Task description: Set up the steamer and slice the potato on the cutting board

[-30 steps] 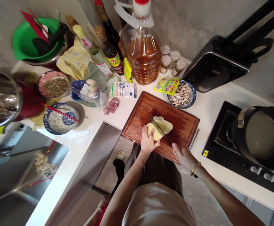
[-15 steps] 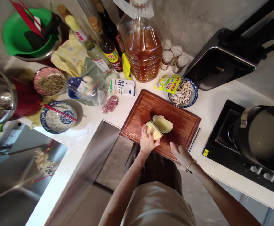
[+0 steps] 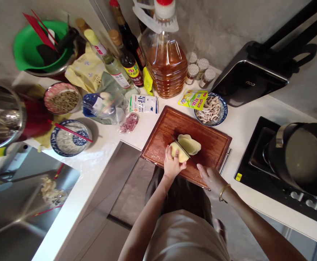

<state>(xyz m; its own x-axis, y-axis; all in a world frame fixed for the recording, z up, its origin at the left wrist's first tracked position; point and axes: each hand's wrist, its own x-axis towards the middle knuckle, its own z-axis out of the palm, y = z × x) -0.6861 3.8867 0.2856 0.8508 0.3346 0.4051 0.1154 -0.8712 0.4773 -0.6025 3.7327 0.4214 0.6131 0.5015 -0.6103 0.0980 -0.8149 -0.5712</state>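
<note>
On the wooden cutting board [image 3: 161, 130], my left hand [image 3: 171, 165] is closed around a peeled potato [image 3: 179, 153], its fingers over the top. A knife [image 3: 182, 147] stands edge-down at the potato's right side, its thin dark blade between the potato and a fan of pale slices [image 3: 192, 145]. My right hand [image 3: 212, 179] is wrapped round the knife's handle, which the fingers hide. A gold bracelet circles that wrist.
Behind the board stand a bowl of sliced mushrooms [image 3: 212, 111], a large oil jug [image 3: 165, 65] and a salt packet [image 3: 143, 104]. Bagged meat [image 3: 129, 122] lies left. A pot [image 3: 301, 159] sits on the hob at right; the sink [image 3: 25, 203] is lower left.
The camera view has shifted a little, so the counter's things appear slightly lower. Both hands keep their hold on the potato and the knife, with hardly any movement against the board.
</note>
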